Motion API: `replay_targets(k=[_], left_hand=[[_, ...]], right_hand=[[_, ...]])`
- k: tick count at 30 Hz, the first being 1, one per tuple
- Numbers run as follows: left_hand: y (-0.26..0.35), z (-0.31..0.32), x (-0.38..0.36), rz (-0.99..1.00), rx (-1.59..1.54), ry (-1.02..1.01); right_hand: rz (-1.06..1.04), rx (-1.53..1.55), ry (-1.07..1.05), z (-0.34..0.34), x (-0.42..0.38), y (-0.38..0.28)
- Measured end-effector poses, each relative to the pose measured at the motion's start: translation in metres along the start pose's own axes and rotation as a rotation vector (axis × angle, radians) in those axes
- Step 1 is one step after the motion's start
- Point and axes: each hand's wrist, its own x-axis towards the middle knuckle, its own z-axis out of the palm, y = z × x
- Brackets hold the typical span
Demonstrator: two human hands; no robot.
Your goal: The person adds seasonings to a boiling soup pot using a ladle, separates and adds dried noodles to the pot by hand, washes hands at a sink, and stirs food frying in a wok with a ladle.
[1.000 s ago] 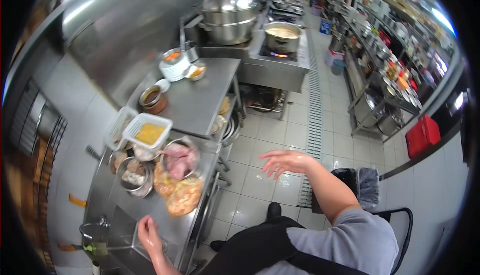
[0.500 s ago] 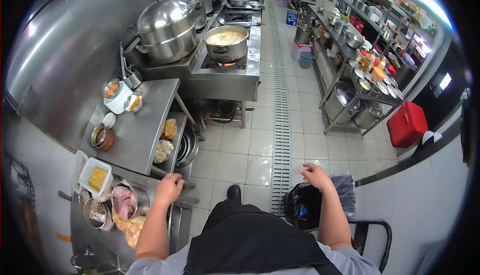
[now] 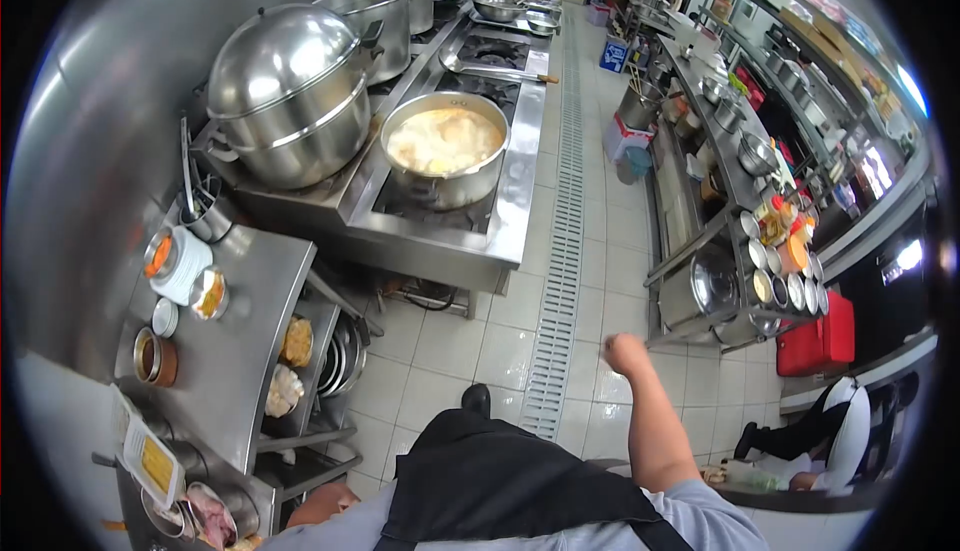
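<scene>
My left hand [image 3: 325,503] hangs low beside the apron, partly cut off by my sleeve. Its visible fingers look curled, and I see nothing in them. It is nearest to the steel worktable [image 3: 245,351]. In front of me, over the tiled floor, my right hand [image 3: 626,354] is loosely closed and holds nothing. A wide pot [image 3: 445,186] of cloudy, bubbling liquid stands on the stove [image 3: 420,241] ahead. Left of it sits a large domed steamer [image 3: 290,101]. Bowls of raw meat [image 3: 212,511] stand at lower left, beside a white tub of yellow food [image 3: 155,466].
A floor drain grate [image 3: 555,321] runs down the aisle. On the right stands a rack with sauce containers [image 3: 790,271], near a red box [image 3: 815,336]. Another person's dark-clad leg [image 3: 800,441] shows at lower right. A ladle with a wooden handle [image 3: 500,72] lies across the stove.
I have moved forward, so the stove and pot look nearer. My left hand has dropped down and back. My right hand has closed. The bin with the black liner has left view.
</scene>
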Motion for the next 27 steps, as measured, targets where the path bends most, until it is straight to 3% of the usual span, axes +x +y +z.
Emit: replay_targets(k=[1, 2, 4, 5, 7, 8, 10, 11, 13, 15, 16, 17, 20, 22, 27], left_hand=[[0.011, -0.012, 0.001, -0.104, -0.033, -0.108], [0.020, -0.031, 0.003, -0.111, -0.036, -0.112], [0.040, -0.093, 0.012, 0.297, 0.645, 0.486], [0.053, -0.121, 0.013, 0.292, 0.649, 0.492], [0.088, -0.158, 0.013, 0.001, -0.535, 0.599], [0.103, -0.168, 0.017, -0.003, -0.542, 0.601], [0.136, -0.187, 0.018, 0.034, -1.023, 0.750], [0.149, -0.187, 0.018, 0.041, -0.969, 0.834], [0.179, -0.163, 0.023, -0.049, -1.005, 0.788], [0.185, -0.100, 0.044, 0.205, 0.106, 1.026], [0.210, -0.082, 0.054, -0.158, -0.020, 0.527], [0.238, -0.066, 0.047, -0.201, -0.124, 0.360], [0.339, -0.081, 0.017, -0.339, -0.702, 0.350], [0.393, -0.107, 0.014, -0.351, -0.854, 0.376], [0.490, -0.181, 0.004, -0.362, -1.165, 0.521]], right_hand=[[0.028, 0.560, 0.031, -0.007, 0.015, 0.001], [0.026, 0.561, 0.024, -0.016, 0.031, 0.003], [0.093, 0.145, 0.162, -0.036, 0.063, 0.004], [-0.004, -0.033, 0.120, -0.038, 0.098, 0.022], [-0.070, 0.125, 0.085, -0.061, 0.175, 0.032], [-0.129, 0.280, 0.041, -0.082, 0.209, 0.034], [-0.227, 0.201, 0.075, -0.142, 0.263, 0.012], [-0.286, 0.178, 0.103, -0.169, 0.296, 0.004], [-0.385, 0.151, 0.143, -0.227, 0.368, -0.019], [-0.469, 0.137, 0.201, -0.279, 0.432, -0.048], [-0.517, 0.126, 0.255, -0.308, 0.464, -0.065], [-0.528, 0.080, 0.324, -0.334, 0.497, -0.083], [-0.579, 0.028, 0.431, -0.390, 0.609, -0.123], [-0.632, 0.015, 0.463, -0.407, 0.655, -0.137], [-0.441, -0.245, 0.411, -0.415, 0.743, -0.160]])
